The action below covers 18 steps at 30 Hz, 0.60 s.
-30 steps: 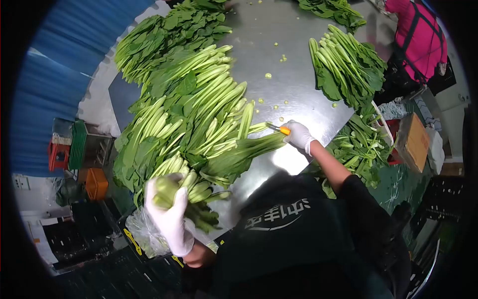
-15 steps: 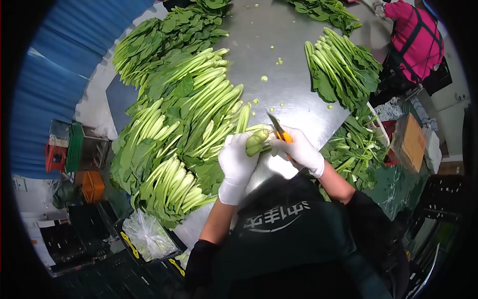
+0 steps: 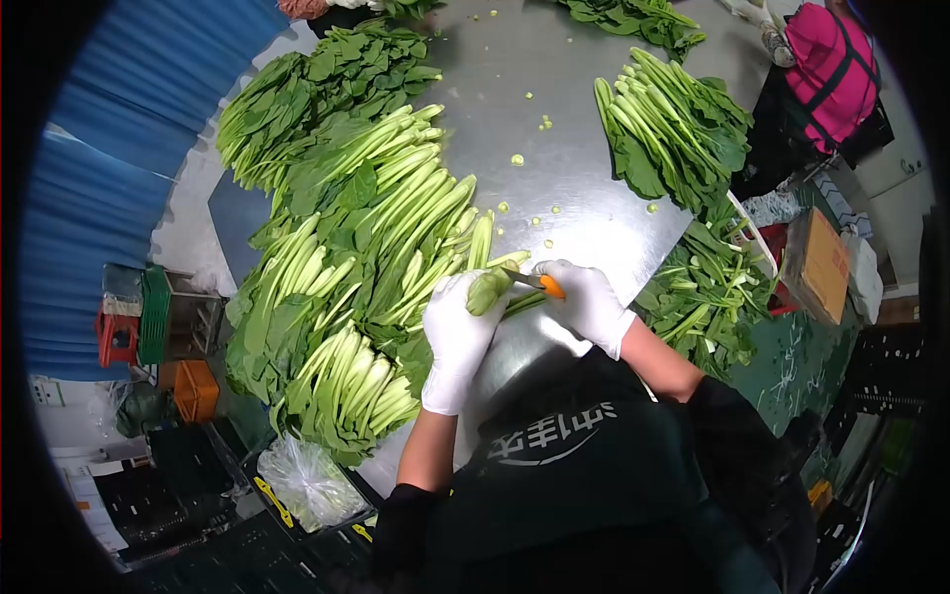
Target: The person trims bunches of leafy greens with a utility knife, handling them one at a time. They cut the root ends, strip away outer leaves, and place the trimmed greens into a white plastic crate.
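White gloves cover both hands over the near edge of the metal table (image 3: 554,79). My left hand (image 3: 460,337) is closed round a green vegetable stalk (image 3: 487,291), its thick end facing right. In my right hand (image 3: 587,307) is a knife (image 3: 551,286) with an orange handle, its dark blade pointing left and touching or nearly touching the stalk's end. A long pile of leafy greens (image 3: 376,228) lies to the left of my left hand. Small round cut pieces (image 3: 518,160) are scattered beyond my hands.
Another bundle of greens (image 3: 673,129) lies at the right, with loose greens (image 3: 698,297) nearer. A person in pink (image 3: 831,74) is at the upper right. A cardboard box (image 3: 816,265) stands right; a clear plastic bag (image 3: 309,480) is lower left.
The knife has turned from pointing up and away to pointing left, its blade now at the stalk's end. My left hand has shifted slightly left. The view has shifted a little.
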Each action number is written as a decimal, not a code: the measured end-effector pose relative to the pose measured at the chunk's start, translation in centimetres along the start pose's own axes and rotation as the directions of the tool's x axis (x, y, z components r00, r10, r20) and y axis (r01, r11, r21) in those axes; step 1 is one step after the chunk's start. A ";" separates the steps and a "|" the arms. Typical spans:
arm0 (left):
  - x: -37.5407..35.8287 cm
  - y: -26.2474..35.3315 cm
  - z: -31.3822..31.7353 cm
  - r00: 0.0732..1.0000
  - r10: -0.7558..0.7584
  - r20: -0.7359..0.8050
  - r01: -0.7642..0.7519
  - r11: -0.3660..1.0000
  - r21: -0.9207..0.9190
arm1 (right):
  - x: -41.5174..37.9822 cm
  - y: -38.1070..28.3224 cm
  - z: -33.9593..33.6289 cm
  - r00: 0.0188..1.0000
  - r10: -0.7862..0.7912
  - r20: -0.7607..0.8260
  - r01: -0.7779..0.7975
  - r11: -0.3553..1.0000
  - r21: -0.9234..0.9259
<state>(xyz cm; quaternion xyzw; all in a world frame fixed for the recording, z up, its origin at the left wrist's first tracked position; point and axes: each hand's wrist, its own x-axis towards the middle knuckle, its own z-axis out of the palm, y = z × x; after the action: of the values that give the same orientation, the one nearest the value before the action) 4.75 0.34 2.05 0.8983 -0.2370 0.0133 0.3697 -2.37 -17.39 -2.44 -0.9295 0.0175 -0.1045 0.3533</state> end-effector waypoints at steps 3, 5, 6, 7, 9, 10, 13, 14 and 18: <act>-0.8 0.5 -1.1 1.000 0.023 0.000 -0.023 0.997 -0.078 | 0.8 5.0 2.2 0.872 0.357 0.335 -0.261 0.918 -0.299; -0.9 1.3 -3.5 0.994 0.080 -0.079 -0.093 0.981 -0.171 | 0.6 5.6 0.9 0.874 0.427 0.232 -0.396 0.903 -0.170; -1.0 0.7 -4.6 0.989 -0.032 -0.147 -0.012 0.957 -0.289 | 0.7 5.6 0.4 0.890 0.409 0.201 -0.397 0.913 -0.097; -1.7 0.0 -6.0 0.971 -0.153 -0.186 0.067 0.913 -0.403 | 0.1 5.0 0.0 0.897 0.405 0.179 -0.409 0.912 -0.015; -1.6 1.7 -10.7 0.904 -0.354 -0.239 0.159 0.798 -0.581 | 0.4 5.5 -0.1 0.883 0.420 0.210 -0.438 0.898 0.049; -1.5 0.8 -12.2 0.877 -0.354 -0.324 0.032 0.716 -0.697 | 0.4 6.0 0.3 0.890 0.424 0.166 -0.441 0.894 0.081; -1.7 -1.8 -16.1 0.735 -0.539 -0.411 -0.252 0.346 -0.904 | 0.4 6.1 0.7 0.898 0.422 0.123 -0.436 0.890 0.133; -2.2 -4.4 -17.6 0.798 -0.521 -0.304 -0.313 0.072 -0.947 | 0.3 6.2 0.8 0.909 0.408 0.087 -0.417 0.894 0.165; -3.2 -10.5 -18.5 0.829 -0.478 -0.292 -0.366 -0.068 -0.928 | 0.3 5.6 0.5 0.930 0.367 0.026 -0.363 0.903 0.228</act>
<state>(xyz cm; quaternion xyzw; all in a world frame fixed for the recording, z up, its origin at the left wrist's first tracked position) 9.24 20.50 7.91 0.2930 -0.0087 0.0784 0.9529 -1.73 -21.29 -6.42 -0.8619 0.1822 -0.0459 0.4710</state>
